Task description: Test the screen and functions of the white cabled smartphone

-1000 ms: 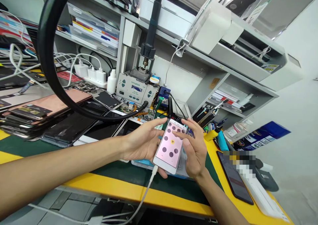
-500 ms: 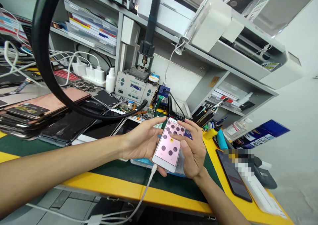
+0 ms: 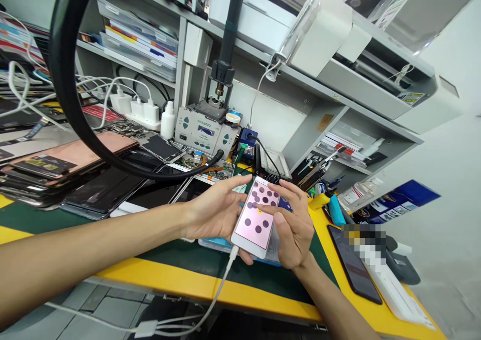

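A white phone [image 3: 256, 219] with a lit pink screen showing several dark dots is held above the green mat [image 3: 195, 260]. My left hand [image 3: 214, 212] cradles it from the left and underneath. My right hand [image 3: 293, 225] supports its right edge, thumb lying across the middle of the screen. A white cable [image 3: 216, 297] plugs into the phone's bottom end and hangs over the bench's yellow edge [image 3: 180, 285].
Stacked screens and phone panels [image 3: 75, 175] fill the left. A thick black hose [image 3: 63, 69] loops overhead. A soldering station [image 3: 205, 132], chargers [image 3: 137, 110] and shelves stand behind. A dark phone [image 3: 353, 270] and white strip [image 3: 391, 285] lie at right, near a tool holder [image 3: 319, 180].
The phone and both hands stay almost in place. My right thumb has slid a little across the screen, and the dot pattern has shifted.
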A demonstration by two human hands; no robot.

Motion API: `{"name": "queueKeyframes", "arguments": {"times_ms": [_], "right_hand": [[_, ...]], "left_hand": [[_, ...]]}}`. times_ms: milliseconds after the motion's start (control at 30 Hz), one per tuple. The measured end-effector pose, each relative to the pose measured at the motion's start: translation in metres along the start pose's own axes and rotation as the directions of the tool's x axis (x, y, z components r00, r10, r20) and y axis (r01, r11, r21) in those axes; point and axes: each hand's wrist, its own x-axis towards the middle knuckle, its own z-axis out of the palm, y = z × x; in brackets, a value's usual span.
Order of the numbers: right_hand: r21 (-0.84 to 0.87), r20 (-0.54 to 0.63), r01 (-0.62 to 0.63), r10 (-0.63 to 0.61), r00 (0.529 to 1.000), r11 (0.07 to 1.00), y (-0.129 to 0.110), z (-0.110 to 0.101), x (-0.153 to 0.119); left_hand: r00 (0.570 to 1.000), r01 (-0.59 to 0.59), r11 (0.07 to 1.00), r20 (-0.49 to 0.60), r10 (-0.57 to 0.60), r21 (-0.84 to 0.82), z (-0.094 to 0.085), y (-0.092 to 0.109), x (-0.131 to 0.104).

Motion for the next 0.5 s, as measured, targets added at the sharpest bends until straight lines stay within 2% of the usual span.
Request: {"name": "queueKeyframes", "arguments": {"times_ms": [367,500], "right_hand": [[0.0,0.037,0.082,-0.082,0.996,0.997,-0.0032,0.0005,0.0028],[0.027,0.009,0.072,-0.073,0.997,0.997,-0.0018,-0.0004,0.0017]], "left_hand": [[1.0,0.005,1.0,-0.029,-0.005,0.002,0.0004,-0.0002,-0.0001],[1.0,0.004,1.0,-0.029,-0.004,0.013,0.0019,0.0002,-0.0006]]}}
